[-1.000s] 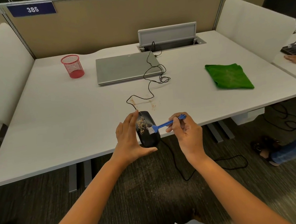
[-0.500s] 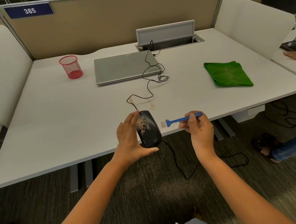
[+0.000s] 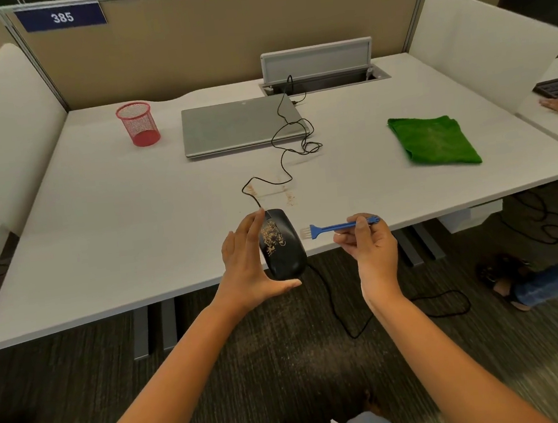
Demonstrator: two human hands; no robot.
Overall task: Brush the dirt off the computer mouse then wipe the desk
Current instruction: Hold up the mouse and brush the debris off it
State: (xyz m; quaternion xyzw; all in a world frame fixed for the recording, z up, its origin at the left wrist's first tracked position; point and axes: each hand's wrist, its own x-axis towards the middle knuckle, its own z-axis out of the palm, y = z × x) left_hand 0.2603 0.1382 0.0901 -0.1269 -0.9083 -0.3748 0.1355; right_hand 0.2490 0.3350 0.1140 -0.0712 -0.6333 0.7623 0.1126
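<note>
Left hand (image 3: 247, 269) cradles the black mouse (image 3: 281, 245) off the desk edge, its long axis running away from the person, while right hand (image 3: 369, 245) pinches the blue brush (image 3: 338, 227), bristles pointing left, just beside the mouse's dirt-speckled top, not touching.

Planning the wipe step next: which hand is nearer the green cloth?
Right. The right hand, holding the blue brush, sits below-left of the green cloth; the left hand, gripping the mouse, is farther left.
</note>
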